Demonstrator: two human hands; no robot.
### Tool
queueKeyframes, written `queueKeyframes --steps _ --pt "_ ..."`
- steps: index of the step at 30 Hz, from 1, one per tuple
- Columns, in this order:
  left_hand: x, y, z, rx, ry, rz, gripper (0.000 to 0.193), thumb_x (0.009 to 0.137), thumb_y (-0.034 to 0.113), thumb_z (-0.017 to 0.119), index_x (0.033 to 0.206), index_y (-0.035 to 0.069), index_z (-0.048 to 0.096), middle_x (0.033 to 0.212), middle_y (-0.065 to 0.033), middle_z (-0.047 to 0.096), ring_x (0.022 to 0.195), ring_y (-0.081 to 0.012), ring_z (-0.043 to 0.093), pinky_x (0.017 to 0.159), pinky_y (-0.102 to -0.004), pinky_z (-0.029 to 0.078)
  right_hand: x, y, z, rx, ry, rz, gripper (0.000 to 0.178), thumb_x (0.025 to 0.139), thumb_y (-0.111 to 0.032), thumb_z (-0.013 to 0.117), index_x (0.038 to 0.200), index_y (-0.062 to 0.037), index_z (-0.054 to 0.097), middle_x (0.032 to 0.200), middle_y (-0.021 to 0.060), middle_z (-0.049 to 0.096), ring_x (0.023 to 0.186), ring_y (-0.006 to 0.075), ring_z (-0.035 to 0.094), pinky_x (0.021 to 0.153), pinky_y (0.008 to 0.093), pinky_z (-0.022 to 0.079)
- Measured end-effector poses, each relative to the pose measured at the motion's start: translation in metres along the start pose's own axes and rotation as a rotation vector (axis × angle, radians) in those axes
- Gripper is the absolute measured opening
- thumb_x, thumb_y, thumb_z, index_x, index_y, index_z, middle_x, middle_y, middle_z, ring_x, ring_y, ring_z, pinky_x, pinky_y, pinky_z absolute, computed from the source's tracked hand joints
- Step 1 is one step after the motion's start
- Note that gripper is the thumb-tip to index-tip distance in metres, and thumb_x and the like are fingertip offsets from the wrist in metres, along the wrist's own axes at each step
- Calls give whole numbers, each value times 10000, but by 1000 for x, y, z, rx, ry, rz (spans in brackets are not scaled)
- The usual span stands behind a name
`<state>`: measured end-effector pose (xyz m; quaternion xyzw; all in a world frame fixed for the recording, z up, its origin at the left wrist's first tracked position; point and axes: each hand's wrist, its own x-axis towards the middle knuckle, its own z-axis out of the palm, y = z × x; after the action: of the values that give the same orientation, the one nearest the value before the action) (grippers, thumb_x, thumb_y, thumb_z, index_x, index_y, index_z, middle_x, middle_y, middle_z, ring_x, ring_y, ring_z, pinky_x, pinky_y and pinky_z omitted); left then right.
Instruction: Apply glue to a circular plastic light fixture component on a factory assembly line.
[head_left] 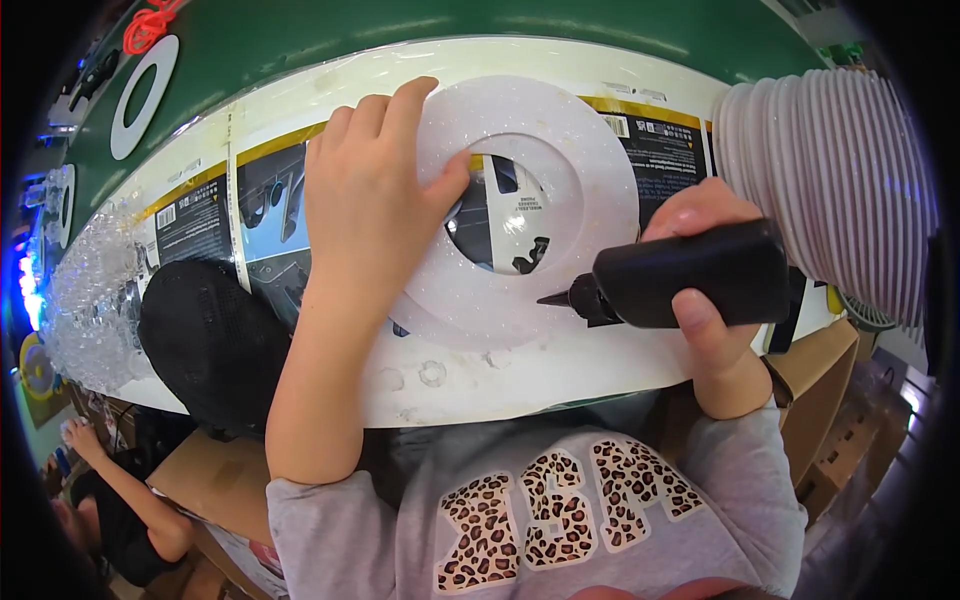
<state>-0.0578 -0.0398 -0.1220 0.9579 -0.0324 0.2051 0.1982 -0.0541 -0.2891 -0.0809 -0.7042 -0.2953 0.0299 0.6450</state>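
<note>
A white, speckled plastic ring (480,310) with a wide round hole lies over printed sheets on the bench. My left hand (370,190) holds its left side, with the fingers extended near the outer edge and the thumb at the hole's rim. My right hand (715,215) is closed round a black squeeze bottle (690,275) with a pointed nozzle. The bottle is tipped sideways, its tip pointing left over the ring's lower right part. Whether the tip touches the ring, I cannot tell.
A tall stack of white rings (830,180) leans at the right. Black mesh fabric (210,340) and clear plastic pieces (95,300) lie left. Beyond are a flat white ring (145,95) and an orange cord (150,25). Cardboard boxes (820,400) flank me; another person's arm (130,490) shows lower left.
</note>
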Motion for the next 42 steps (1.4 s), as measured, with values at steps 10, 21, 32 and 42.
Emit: queueKeyframes --steps 10,21,32,42 --pt "-2 2 -2 32 -30 -33 500 685 195 748 1141 83 575 958 -68 592 927 -253 549 844 -383 416 0 -15 4 32 -190 4 488 675 -134 803 1087 -42 559 1006 201 614 846 253 629 705 317 530" --pt "-4 1 3 12 -14 -18 460 738 220 711 1143 74 549 988 -79 625 970 -245 585 919 -386 411 -8 -10 10 -18 -265 -48 512 735 -137 780 1154 -36 504 1079 240 611 914 322 662 776 376 566" --pt "-4 -1 3 19 5 -1 464 733 208 715 1139 58 547 945 -84 631 934 -242 596 910 -382 421 -7 -8 11 -2 -275 9 489 749 -154 775 1151 -50 516 1086 220 618 953 313 653 803 363 556" --pt "-4 -1 3 11 6 -5 480 730 204 718 1151 50 548 933 -90 635 927 -246 599 907 -379 422 -6 -9 12 -30 -253 18 478 730 -175 792 1113 -44 538 1067 216 635 929 296 658 788 345 555"
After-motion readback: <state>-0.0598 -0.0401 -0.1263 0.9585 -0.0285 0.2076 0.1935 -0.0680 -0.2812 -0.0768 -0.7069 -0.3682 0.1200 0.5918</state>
